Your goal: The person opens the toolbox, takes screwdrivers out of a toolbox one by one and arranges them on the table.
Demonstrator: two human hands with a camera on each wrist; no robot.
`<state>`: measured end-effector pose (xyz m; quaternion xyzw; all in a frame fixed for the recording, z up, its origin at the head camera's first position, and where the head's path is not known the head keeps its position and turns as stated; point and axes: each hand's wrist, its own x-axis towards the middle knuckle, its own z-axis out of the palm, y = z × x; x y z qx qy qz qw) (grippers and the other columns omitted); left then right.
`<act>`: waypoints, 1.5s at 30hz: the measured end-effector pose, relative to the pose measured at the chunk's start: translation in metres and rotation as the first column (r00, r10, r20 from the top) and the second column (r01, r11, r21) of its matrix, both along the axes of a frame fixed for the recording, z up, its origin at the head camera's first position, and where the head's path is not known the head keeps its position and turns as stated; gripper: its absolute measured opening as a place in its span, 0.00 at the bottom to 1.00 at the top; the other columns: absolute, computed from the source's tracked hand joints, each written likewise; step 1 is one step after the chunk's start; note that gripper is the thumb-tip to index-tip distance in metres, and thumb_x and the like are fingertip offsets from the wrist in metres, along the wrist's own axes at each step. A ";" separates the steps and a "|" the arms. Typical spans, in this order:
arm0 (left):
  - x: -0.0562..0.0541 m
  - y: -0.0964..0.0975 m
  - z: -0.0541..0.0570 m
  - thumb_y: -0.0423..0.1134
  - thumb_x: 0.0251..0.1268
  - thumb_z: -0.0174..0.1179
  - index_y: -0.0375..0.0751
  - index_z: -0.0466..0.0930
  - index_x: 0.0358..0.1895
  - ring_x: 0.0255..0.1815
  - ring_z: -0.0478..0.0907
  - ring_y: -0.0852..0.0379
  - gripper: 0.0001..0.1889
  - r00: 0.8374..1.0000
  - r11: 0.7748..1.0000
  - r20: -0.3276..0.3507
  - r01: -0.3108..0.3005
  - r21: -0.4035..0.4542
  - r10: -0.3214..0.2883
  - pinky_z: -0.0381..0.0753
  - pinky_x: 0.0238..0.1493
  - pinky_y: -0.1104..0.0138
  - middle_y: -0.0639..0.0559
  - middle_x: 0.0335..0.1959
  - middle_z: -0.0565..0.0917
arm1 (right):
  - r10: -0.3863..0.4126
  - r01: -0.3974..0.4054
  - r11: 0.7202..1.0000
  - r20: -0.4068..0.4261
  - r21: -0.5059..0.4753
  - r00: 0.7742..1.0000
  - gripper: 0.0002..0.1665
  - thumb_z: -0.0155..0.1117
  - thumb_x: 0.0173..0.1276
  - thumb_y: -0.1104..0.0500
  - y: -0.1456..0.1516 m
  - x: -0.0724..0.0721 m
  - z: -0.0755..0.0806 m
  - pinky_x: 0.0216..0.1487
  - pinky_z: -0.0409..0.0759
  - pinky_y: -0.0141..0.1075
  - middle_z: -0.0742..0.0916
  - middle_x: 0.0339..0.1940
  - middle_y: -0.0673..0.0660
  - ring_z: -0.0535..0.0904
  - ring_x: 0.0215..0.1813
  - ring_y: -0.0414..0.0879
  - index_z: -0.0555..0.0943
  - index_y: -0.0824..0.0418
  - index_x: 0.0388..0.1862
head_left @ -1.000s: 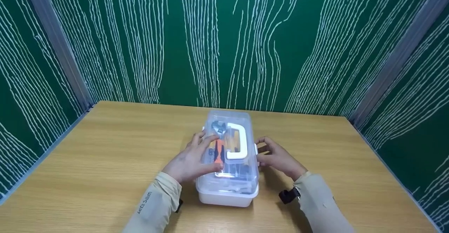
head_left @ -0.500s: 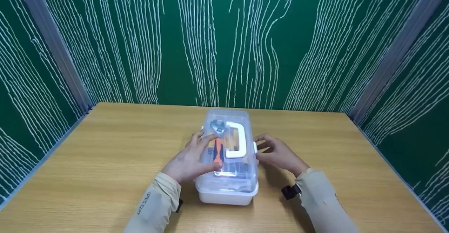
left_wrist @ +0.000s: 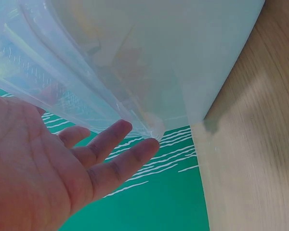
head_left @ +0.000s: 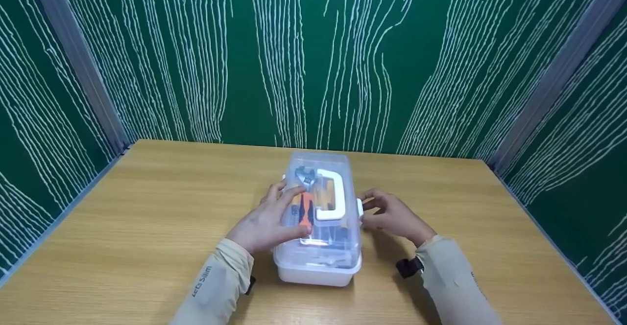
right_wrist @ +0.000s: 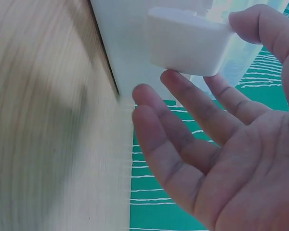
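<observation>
A toolbox with a white base [head_left: 316, 277] and a clear lid [head_left: 318, 159] stands lengthwise on the table. My left hand [head_left: 262, 224] rests over the lid's left side, thumb on top, fingers reaching down that side; the left wrist view shows these fingers [left_wrist: 118, 163] extended along the lid's edge. At the right side, my right hand [head_left: 396, 218] pinches a white latch [right_wrist: 189, 42] between thumb and fingertips, and the latch tilts outward. Through the lid show an adjustable wrench [head_left: 306, 175] and an orange-and-black tool handle [head_left: 306, 210].
A white carrying handle [head_left: 340, 195] lies flat on the lid. The wooden table [head_left: 176, 207] is bounded by green walls [head_left: 245, 60] with white wavy lines at the back and both sides.
The latch on the right has swung slightly outward, and my right hand has shifted a little to the right with it. My left hand stays in place on the lid.
</observation>
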<state>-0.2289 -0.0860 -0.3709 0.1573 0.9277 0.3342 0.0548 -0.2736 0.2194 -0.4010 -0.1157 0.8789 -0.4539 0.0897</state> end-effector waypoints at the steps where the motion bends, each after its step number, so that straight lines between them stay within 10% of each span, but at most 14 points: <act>1: 0.000 0.000 0.001 0.72 0.44 0.62 0.76 0.53 0.72 0.74 0.58 0.41 0.47 1.000 1.000 -0.003 -0.003 -0.010 0.003 0.66 0.63 0.37 0.56 0.79 0.42 | -0.002 0.002 1.000 0.009 0.003 1.000 0.25 0.68 0.58 0.56 0.000 0.000 0.000 0.42 0.81 0.38 0.83 0.53 0.60 0.79 0.50 0.51 0.73 0.54 0.55; 7: 0.006 0.005 0.006 0.70 0.44 0.62 0.67 0.59 0.72 0.74 0.53 0.45 0.46 0.990 0.992 -0.140 -0.013 -0.122 -0.004 0.64 0.67 0.41 0.52 0.77 0.50 | -0.009 0.008 1.000 0.034 0.029 0.999 0.25 0.68 0.58 0.56 0.002 0.000 0.000 0.40 0.79 0.37 0.82 0.53 0.58 0.78 0.50 0.50 0.73 0.53 0.54; 13: 0.020 0.022 0.013 0.70 0.37 0.65 0.60 0.67 0.67 0.71 0.58 0.48 0.46 0.928 0.979 -0.355 0.045 -0.199 -0.115 0.62 0.69 0.45 0.50 0.73 0.61 | -0.010 0.008 0.999 0.044 0.041 0.999 0.25 0.68 0.58 0.55 0.003 0.000 -0.001 0.41 0.80 0.38 0.82 0.52 0.59 0.78 0.49 0.52 0.72 0.52 0.55; 19: 0.032 0.042 0.012 0.75 0.32 0.62 0.57 0.68 0.66 0.73 0.58 0.43 0.50 0.883 0.950 -0.425 0.067 -0.305 -0.199 0.56 0.70 0.40 0.47 0.73 0.62 | 0.009 -0.010 1.000 0.026 0.018 1.000 0.24 0.66 0.59 0.57 0.002 0.000 -0.002 0.40 0.82 0.43 0.84 0.48 0.60 0.80 0.43 0.49 0.73 0.53 0.54; 34: 0.034 0.052 0.004 0.78 0.33 0.60 0.61 0.66 0.67 0.75 0.54 0.42 0.51 0.922 0.942 -0.370 -0.019 -0.336 -0.113 0.51 0.71 0.37 0.48 0.74 0.60 | -0.024 0.020 0.998 0.063 0.059 0.998 0.24 0.66 0.61 0.53 -0.001 0.003 0.000 0.47 0.82 0.44 0.83 0.50 0.57 0.80 0.45 0.50 0.72 0.45 0.56; 45: 0.032 0.053 0.005 0.83 0.35 0.52 0.58 0.66 0.68 0.72 0.59 0.41 0.53 0.896 0.905 -0.421 -0.055 -0.422 -0.142 0.59 0.68 0.38 0.48 0.72 0.64 | 0.008 -0.010 0.999 0.036 0.051 0.999 0.24 0.65 0.62 0.53 -0.001 0.003 0.000 0.43 0.82 0.44 0.83 0.48 0.59 0.79 0.43 0.50 0.71 0.49 0.57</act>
